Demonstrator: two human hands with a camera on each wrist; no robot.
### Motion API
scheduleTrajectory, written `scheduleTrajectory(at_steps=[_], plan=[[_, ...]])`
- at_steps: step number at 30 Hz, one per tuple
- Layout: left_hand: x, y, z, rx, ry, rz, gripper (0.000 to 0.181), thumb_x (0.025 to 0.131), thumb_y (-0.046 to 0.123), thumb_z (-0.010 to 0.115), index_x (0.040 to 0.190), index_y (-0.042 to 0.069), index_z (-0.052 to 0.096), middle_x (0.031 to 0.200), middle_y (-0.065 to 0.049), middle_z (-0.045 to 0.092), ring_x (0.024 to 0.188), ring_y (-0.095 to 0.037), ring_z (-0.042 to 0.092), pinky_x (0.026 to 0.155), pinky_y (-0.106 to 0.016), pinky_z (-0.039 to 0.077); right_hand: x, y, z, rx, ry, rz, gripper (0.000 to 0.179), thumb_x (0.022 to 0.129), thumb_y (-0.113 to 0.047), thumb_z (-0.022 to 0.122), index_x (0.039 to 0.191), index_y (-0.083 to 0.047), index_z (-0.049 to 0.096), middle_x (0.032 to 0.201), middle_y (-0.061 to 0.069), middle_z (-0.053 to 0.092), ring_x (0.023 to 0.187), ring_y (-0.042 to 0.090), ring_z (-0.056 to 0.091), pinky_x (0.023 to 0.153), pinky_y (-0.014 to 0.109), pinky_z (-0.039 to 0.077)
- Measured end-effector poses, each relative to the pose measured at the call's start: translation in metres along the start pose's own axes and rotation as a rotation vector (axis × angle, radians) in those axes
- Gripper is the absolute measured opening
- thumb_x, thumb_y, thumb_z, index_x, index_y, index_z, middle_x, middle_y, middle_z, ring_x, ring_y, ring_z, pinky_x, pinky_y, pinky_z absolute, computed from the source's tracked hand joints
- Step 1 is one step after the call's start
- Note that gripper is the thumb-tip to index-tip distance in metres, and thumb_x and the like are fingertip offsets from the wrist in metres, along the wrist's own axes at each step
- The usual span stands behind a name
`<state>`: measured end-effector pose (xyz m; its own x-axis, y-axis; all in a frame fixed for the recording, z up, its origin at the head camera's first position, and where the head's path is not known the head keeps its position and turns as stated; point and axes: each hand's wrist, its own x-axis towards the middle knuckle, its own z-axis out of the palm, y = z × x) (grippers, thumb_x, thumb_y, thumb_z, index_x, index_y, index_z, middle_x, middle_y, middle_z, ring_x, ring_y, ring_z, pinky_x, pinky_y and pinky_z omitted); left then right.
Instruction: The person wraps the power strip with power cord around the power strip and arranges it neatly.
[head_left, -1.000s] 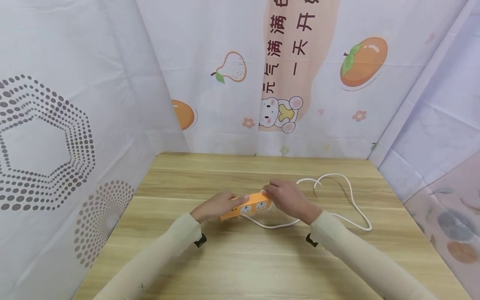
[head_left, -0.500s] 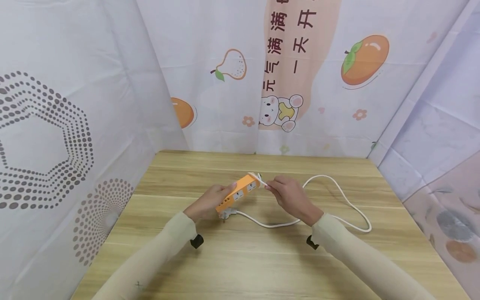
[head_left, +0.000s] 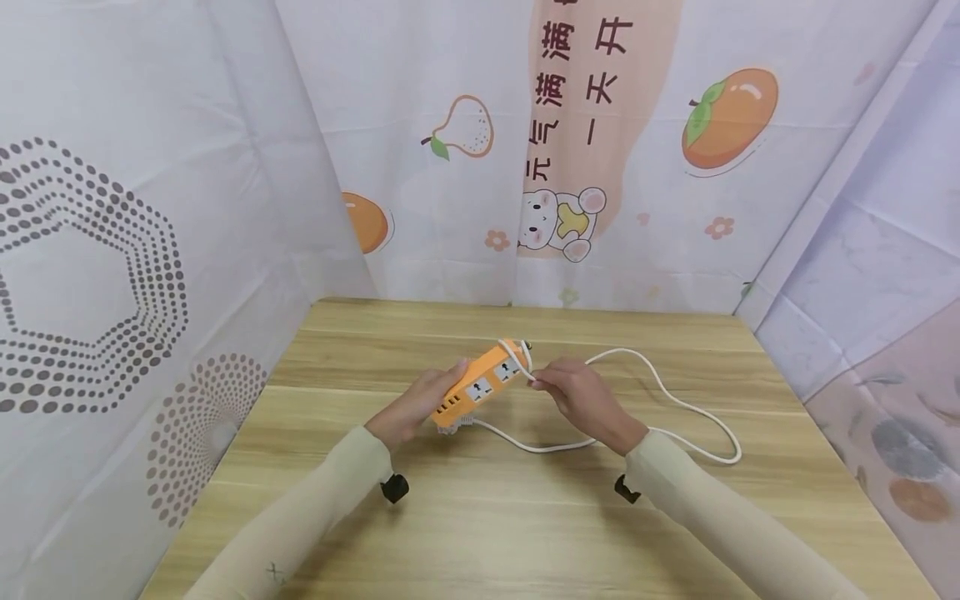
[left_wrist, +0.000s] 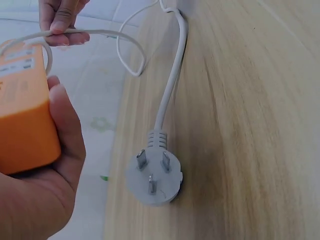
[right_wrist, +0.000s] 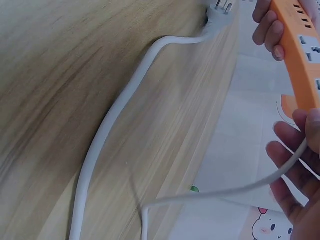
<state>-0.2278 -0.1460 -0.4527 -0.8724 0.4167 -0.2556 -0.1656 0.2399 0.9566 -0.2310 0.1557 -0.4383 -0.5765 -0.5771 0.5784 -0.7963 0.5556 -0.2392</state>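
My left hand (head_left: 420, 404) grips an orange power strip (head_left: 480, 385) near its USB-port end, holding it tilted over the table. The strip's white sockets face me in the head view. My right hand (head_left: 588, 400) pinches the white cord (left_wrist: 97, 32) between thumb and fingers, close to the strip's far end. Part of the cord crosses over that end and loops around it. The three-pin plug (left_wrist: 155, 175) lies on the table below the left hand, its prongs showing in the left wrist view.
A wood-grain table (head_left: 510, 533) spans the view. Slack cord (head_left: 716, 425) curves in a wide loop to the right of the right hand. Printed curtains (head_left: 420, 208) hang at the back and both sides.
The strip has swung to a steeper tilt, its far end rising away from me. My right hand has left the strip's end and now pinches the cord, drawn across that end.
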Motion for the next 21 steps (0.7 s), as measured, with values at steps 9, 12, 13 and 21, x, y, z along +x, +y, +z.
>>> scheduleTrajectory(at_steps=[9,12,13,21], plan=[[-0.006,0.002,0.000,0.023,-0.101,0.036,0.075,0.098,0.073,0.044,0.125,0.008,0.072,0.107,-0.022,0.070,0.087,-0.029,0.066,0.065,-0.032,0.052,-0.002,0.007,0.001,0.151,-0.101,-0.058,0.010,0.085,-0.009,0.081,0.094,-0.013,0.082,0.087,-0.004,0.075,0.080,0.010,0.069,0.075,0.038,0.057],[-0.007,0.001,-0.002,0.050,-0.154,0.069,0.068,0.101,0.068,0.045,0.127,0.012,0.072,0.113,-0.017,0.071,0.094,-0.026,0.066,0.073,-0.033,0.053,-0.001,0.009,0.002,0.216,-0.142,-0.126,0.011,0.083,-0.009,0.083,0.092,-0.014,0.081,0.088,-0.004,0.076,0.080,0.009,0.069,0.075,0.038,0.057],[-0.008,0.001,-0.002,0.067,-0.167,0.087,0.064,0.103,0.065,0.046,0.126,0.012,0.074,0.114,-0.015,0.072,0.096,-0.024,0.066,0.076,-0.034,0.053,-0.001,0.010,0.003,0.218,-0.154,-0.149,0.012,0.081,-0.009,0.084,0.092,-0.014,0.081,0.088,-0.004,0.076,0.080,0.009,0.069,0.075,0.038,0.057],[-0.010,0.008,-0.006,0.336,-0.302,0.204,0.046,0.102,0.051,0.059,0.080,0.013,0.074,0.078,0.007,0.054,0.067,-0.012,0.043,0.061,-0.027,0.037,0.001,0.011,0.005,0.112,-0.313,-0.286,0.027,0.076,0.004,0.085,0.072,-0.012,0.064,0.071,-0.007,0.056,0.068,0.007,0.048,0.071,0.034,0.050]])
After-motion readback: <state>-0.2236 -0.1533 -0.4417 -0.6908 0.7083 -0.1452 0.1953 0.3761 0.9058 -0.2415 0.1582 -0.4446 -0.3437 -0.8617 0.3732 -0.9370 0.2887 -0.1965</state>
